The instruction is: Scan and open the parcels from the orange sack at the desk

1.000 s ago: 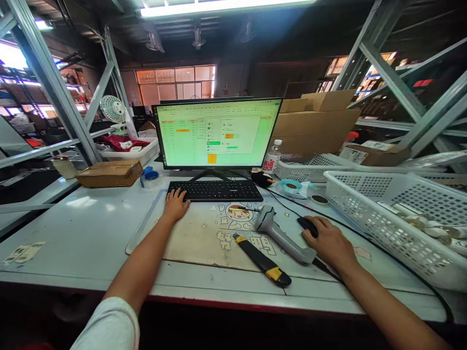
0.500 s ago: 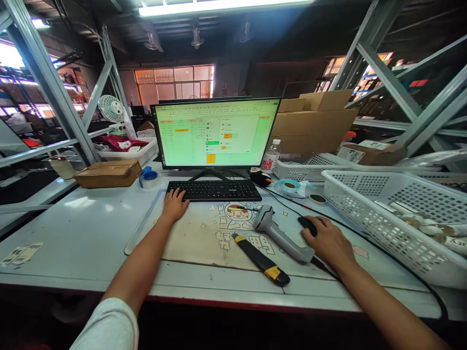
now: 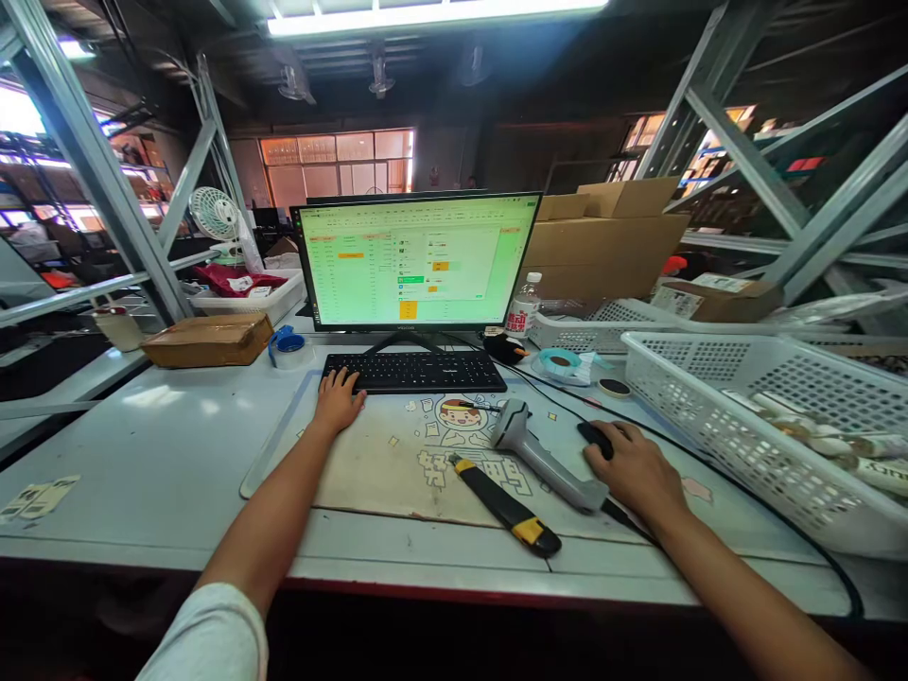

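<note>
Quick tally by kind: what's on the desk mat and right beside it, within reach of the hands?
Keyboard: 1, left hand on its left end
Mouse: 1, under right hand
Barcode scanner: 1
Utility knife: 1
Tape rolls: 2, blue and teal
Total: 6

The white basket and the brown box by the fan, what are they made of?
The white basket looks like molded plastic: smooth, slightly shiny walls full of even little holes. The brown box looks like cardboard: dull, papery brown with folded edges and tape along the top.
</note>
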Tool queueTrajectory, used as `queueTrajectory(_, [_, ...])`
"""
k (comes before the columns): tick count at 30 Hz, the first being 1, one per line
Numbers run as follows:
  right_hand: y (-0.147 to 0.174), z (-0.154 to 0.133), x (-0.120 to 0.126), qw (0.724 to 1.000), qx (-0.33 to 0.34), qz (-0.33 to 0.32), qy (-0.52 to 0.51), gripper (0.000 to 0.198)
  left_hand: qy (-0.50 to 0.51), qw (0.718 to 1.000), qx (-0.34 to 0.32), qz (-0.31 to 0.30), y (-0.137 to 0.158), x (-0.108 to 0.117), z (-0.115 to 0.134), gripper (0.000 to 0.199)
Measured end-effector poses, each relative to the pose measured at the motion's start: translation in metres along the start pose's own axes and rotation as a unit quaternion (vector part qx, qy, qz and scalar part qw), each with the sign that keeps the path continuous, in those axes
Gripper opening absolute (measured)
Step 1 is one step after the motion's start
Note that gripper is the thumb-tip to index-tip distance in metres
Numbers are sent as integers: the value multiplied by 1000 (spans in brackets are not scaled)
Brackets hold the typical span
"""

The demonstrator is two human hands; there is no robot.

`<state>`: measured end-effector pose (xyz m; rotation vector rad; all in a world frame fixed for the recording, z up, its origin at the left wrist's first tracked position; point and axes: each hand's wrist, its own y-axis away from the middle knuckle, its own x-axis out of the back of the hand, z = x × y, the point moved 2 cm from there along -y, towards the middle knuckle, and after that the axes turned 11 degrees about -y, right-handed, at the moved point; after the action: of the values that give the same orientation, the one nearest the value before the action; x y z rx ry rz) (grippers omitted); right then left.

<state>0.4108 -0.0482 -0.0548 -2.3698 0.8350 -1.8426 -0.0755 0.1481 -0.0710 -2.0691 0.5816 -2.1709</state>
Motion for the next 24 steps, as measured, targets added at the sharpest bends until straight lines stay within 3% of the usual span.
queueTrajectory(12, [-6,7,-6,996,79,-3,-41,65,7,1000,5,-7,2,6,3,59])
queueTrajectory(24, [-11,5,-4,996,68,-16,-63,65,13,1000,14,-4,3,7,4,60])
